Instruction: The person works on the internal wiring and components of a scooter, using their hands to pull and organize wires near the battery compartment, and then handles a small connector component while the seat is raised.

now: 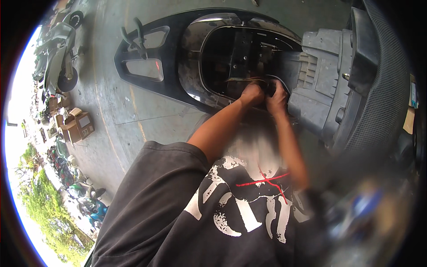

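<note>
My left hand (252, 93) and my right hand (275, 98) are close together at the near right part of an open under-seat compartment (212, 58) on a dark scooter body (173, 82). Both hands have curled fingers; what lies between them is hidden in shadow. A thin cable (238, 80) runs beside my left fingertips. To the right of my hands stands a raised seat, its grey plastic underside (322, 84) facing the compartment and its textured cover (376, 102) at the far right.
A black rear rail (135, 40) tops the body's left end. Along the left, scooters and motorbikes (62, 53) are parked beside cardboard boxes (78, 127) on the grey floor (111, 111). Greenery (44, 200) shows outside at the lower left. A blurred area fills the lower right.
</note>
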Motion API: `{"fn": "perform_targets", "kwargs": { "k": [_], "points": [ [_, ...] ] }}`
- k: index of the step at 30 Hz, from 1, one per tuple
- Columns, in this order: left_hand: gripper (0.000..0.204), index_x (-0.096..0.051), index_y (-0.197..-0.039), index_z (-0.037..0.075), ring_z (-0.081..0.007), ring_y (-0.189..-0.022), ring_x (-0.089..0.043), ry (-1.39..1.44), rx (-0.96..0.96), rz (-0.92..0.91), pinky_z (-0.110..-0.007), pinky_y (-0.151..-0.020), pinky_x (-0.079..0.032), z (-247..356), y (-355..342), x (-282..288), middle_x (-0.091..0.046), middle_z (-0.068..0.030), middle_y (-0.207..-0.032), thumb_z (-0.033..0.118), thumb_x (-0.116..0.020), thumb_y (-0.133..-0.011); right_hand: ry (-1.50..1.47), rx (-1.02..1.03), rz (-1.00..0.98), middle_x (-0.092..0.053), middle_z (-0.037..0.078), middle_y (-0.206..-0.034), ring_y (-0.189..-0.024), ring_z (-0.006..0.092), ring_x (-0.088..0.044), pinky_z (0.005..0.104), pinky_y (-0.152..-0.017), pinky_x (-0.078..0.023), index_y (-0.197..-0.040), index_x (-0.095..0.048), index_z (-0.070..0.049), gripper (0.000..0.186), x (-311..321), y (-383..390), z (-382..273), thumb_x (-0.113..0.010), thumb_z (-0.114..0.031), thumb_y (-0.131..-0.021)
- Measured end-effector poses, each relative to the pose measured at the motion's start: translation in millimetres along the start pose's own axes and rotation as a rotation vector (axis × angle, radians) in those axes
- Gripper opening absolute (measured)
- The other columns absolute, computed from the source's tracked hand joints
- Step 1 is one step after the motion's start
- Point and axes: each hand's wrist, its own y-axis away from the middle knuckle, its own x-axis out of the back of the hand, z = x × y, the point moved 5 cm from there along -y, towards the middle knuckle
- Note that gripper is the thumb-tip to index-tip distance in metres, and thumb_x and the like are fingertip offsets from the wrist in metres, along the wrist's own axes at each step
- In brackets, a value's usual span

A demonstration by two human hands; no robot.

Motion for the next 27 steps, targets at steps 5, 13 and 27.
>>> {"fn": "perform_targets", "kwargs": {
  "k": [5, 13, 27],
  "points": [
    [0.032, -0.066, -0.108, 0.003, -0.0305, -0.096, -0.065, -0.521, -0.253, -0.172, -0.04, -0.092, -0.047, 24.2, 9.7, 17.7, -0.067, -0.0161, -0.106, 0.015, -0.052, -0.082, -0.009, -0.028, 0.041, -0.066, 0.017, -0.091, -0.088, 0.0326, -0.066, 0.0405, -0.078, -0.051, -0.101, -0.054, -0.003, 0.027, 1.8, 2.1, 17.5, -0.065, -0.004, -0.076],
    [0.032, -0.066, -0.105, 0.005, -0.0335, -0.102, -0.062, -0.07, -0.125, 0.112, -0.041, -0.095, -0.045, 2.3, 1.1, 3.8, -0.066, -0.0218, -0.104, 0.019, -0.05, -0.082, -0.026, -0.004, -0.024, -0.065, 0.015, -0.09, -0.087, 0.031, -0.066, 0.0379, -0.078, -0.051, -0.101, -0.053, -0.003, 0.025, 1.9, 2.8, 24.6, -0.064, -0.004, -0.079],
    [0.024, -0.061, -0.076, -0.005, -0.0211, -0.064, -0.059, 0.817, 0.134, 0.255, -0.037, -0.063, -0.047, 7.6, 19.9, 40.6, -0.061, -0.0148, -0.067, 0.017, -0.051, -0.078, 0.124, 0.105, -0.009, -0.057, 0.018, -0.089, -0.083, 0.0384, -0.058, 0.0428, -0.074, -0.046, -0.104, -0.05, -0.002, 0.033, 15.2, 12.7, -7.8, -0.066, -0.004, -0.075]
  ]
}}
